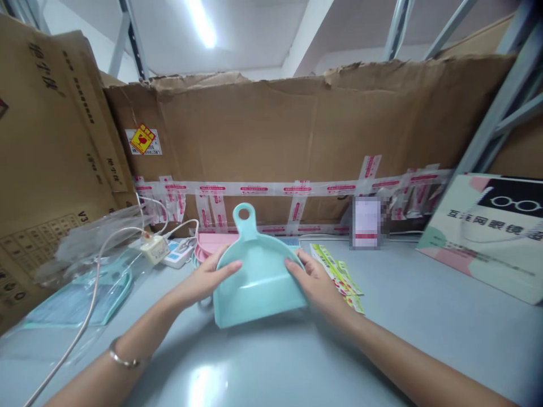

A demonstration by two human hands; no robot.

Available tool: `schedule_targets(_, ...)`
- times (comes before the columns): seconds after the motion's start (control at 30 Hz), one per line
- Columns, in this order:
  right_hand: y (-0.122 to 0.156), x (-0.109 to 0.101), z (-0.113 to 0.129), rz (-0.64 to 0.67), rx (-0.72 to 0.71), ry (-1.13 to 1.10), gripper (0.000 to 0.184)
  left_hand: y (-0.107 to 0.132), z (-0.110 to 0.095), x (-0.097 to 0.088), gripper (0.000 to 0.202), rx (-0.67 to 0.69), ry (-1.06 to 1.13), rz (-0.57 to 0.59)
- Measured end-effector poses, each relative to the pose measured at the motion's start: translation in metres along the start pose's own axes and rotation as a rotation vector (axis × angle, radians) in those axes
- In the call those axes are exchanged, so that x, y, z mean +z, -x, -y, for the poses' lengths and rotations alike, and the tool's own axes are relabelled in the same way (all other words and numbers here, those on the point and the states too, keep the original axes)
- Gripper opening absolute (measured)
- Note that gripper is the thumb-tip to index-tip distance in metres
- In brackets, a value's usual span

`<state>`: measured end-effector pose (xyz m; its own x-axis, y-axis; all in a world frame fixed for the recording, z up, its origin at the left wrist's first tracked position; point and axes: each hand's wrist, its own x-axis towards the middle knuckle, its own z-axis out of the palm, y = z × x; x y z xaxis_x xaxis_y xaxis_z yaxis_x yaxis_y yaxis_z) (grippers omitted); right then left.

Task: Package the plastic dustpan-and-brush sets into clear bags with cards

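A light turquoise plastic dustpan (pixel 258 274) is held up over the grey-blue tabletop (pixel 271 362), its handle with a round hole pointing upward and its wide flat edge toward me. My left hand (pixel 214 274) grips its left rim, thumb on the front face. On the right rim, my right hand (pixel 311 277) is closed with the thumb pressed over the edge. The fingers behind the pan are mostly hidden. Behind the dustpan, partly covered, lies a pink plastic item (pixel 214 242). Green and yellow packets (pixel 337 271) lie just beyond my right hand.
At left are a plastic-wrapped blue item (pixel 80 297), a white cable with a charger (pixel 155 249) and a power strip (pixel 177 254). A large cardboard sheet (pixel 263 130) closes the back. A printed box (pixel 487 237) leans at right; brown cartons (pixel 51 158) stand left.
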<state>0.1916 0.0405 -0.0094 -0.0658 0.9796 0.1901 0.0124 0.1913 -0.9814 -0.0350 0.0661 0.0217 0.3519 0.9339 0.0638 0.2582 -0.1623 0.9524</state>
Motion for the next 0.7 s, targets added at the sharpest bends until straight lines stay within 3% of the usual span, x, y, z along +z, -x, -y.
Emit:
schedule_targets(0.07,0.000,-0.007,0.003,0.040,-0.071,0.122,0.035,0.005,0.006,0.002,0.051,-0.067,0.001,-0.043)
schedule_targets(0.13,-0.004,-0.021,0.002,-0.022,-0.190,0.292,0.033,0.005,0.008,-0.001,0.052,-0.108,0.009,-0.101)
schedule_targets(0.2,-0.011,-0.038,-0.004,-0.094,-0.333,0.525,0.033,0.002,0.008,-0.008,0.051,-0.131,0.019,-0.164)
schedule_targets(0.27,-0.020,-0.051,-0.017,-0.059,-0.420,0.757,0.038,0.000,0.007,-0.015,0.049,-0.128,0.053,-0.212)
schedule_targets(0.37,-0.030,-0.055,-0.038,0.078,-0.418,0.936,0.043,0.000,0.005,-0.019,0.046,-0.131,0.104,-0.225)
schedule_targets(0.47,-0.034,-0.050,-0.050,0.175,-0.371,0.970,0.043,0.002,0.003,-0.018,0.047,-0.136,0.106,-0.176)
schedule_targets(0.6,-0.041,-0.049,-0.045,0.272,-0.337,1.020,0.046,0.000,0.005,-0.018,0.052,-0.115,0.117,-0.121)
schedule_targets(0.7,-0.057,-0.052,-0.035,0.297,-0.348,1.203,0.046,-0.002,0.009,-0.017,0.052,-0.124,0.126,-0.139)
